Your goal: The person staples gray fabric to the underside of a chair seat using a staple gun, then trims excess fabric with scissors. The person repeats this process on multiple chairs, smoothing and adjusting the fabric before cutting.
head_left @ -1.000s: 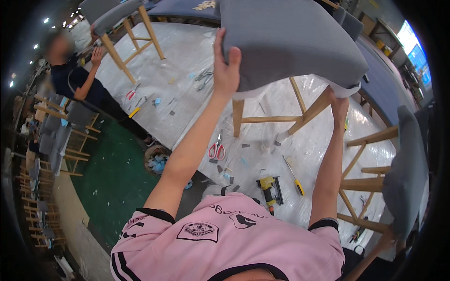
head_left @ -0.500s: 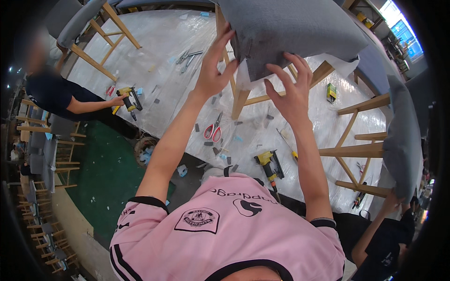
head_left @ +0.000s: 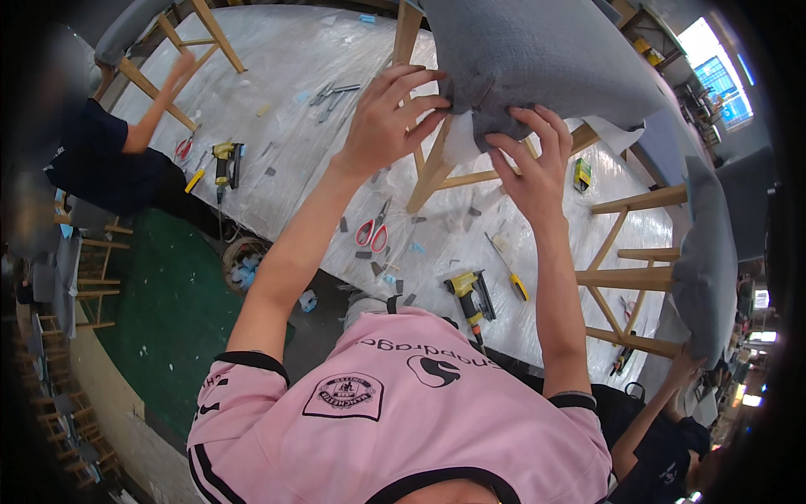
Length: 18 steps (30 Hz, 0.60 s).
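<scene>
A grey upholstered chair seat (head_left: 546, 50) on pale wooden legs (head_left: 437, 168) stands on the plastic-covered table (head_left: 277, 160) in front of me. My left hand (head_left: 388, 118) presses its fingers on the grey fabric at the seat's lower edge. My right hand (head_left: 531, 164) grips the fabric just right of it, beside a strip of white lining (head_left: 460, 139). Both hands pinch the cover at the same corner.
Red-handled scissors (head_left: 374, 233), a yellow nail gun (head_left: 472, 296) and a yellow-handled screwdriver (head_left: 509, 270) lie on the table near me. A second yellow tool (head_left: 225, 161) lies at left. A person in dark clothes (head_left: 101, 160) works at left; another chair (head_left: 701, 252) stands at right.
My hands have drawn together from the seat's two sides onto one corner of the grey cover. The view has shifted closer to the chair.
</scene>
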Tool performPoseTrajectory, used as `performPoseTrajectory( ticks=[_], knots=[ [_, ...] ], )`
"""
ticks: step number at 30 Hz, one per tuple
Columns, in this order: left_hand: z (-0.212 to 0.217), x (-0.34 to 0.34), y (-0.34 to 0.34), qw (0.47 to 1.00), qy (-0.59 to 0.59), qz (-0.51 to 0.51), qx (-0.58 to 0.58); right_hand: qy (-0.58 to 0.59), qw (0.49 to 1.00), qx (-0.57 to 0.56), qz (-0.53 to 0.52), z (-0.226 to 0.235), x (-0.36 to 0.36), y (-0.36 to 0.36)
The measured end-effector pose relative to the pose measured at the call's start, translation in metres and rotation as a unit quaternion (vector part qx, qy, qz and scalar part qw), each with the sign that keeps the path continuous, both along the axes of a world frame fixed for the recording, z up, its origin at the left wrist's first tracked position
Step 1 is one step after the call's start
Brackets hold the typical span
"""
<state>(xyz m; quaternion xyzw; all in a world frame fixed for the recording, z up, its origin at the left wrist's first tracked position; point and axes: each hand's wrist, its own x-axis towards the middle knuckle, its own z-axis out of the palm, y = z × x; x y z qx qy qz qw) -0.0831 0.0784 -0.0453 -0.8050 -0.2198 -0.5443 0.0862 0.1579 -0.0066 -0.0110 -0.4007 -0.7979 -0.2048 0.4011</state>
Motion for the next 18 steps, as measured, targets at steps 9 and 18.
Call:
performPoseTrajectory(
  ticks=[9, 18],
  knots=[
    [0.034, -0.002, 0.006, 1.0, 0.003, -0.014, -0.002, 0.0, 0.998, 0.049, 0.04, 0.052, -0.006, 0.02],
    [0.048, 0.019, 0.006, 0.985, -0.059, -0.024, -0.159, 0.071, 0.997, -0.026, 0.03, 0.082, 0.002, 0.02]
  ],
)
